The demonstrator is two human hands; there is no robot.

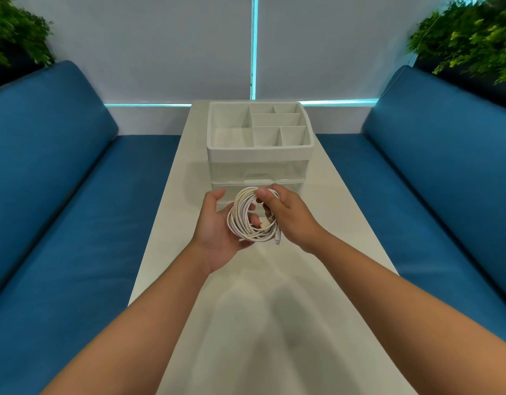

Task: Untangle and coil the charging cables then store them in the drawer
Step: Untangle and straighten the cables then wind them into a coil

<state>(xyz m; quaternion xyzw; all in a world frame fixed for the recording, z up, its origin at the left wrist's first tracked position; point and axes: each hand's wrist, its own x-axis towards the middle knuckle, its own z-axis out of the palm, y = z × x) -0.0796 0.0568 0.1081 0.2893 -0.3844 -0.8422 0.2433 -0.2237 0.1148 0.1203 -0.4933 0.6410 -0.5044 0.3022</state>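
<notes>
I'm seeing the white charging cables (247,216) sitting wound into one round coil, held up above the table just in front of the drawer unit, with a USB plug and a small connector end hanging off the coil's lower right side. Behind it, the white drawer organiser (259,155) is standing upright, both its clear drawers (257,173) looking closed under a divided top tray.

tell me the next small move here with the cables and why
Probably free one hand to pull a drawer open. The white cables already sit in a coil, held between the left hand and right hand, just in front of the organizer, whose two clear drawers look closed, so there is nowhere to drop it yet.
</notes>
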